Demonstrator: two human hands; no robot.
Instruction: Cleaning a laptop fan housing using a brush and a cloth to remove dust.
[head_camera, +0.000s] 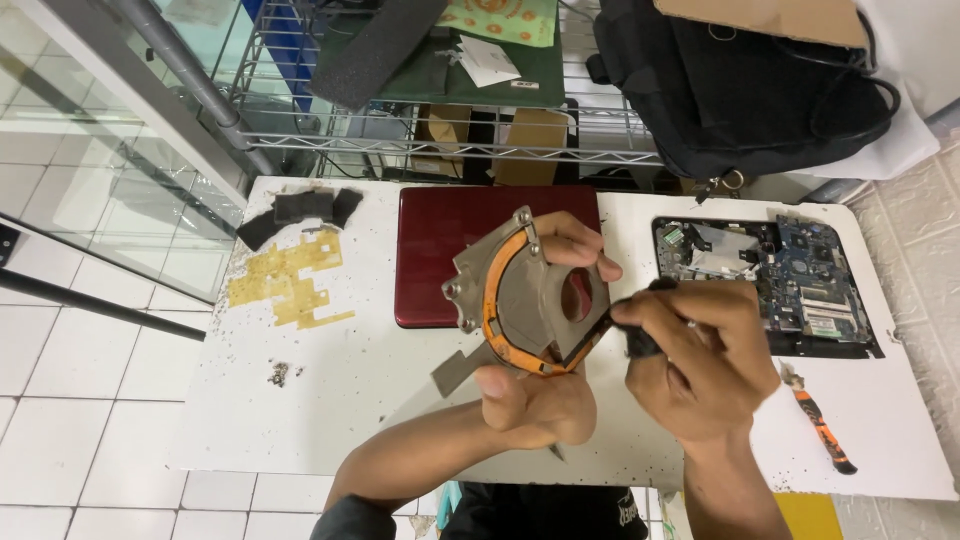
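While left hand (535, 395) grips heatsink assembly (525, 295) above table (330, 400) near edge, right hand (700, 360) pinches black tool (640, 335)

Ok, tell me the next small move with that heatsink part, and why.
Probably keep the left hand steady and press the black-handled tool in the right hand at the orange copper pipe's end. The metal heatsink plate is held up off the white table, and the tool tip already meets its lower right edge.
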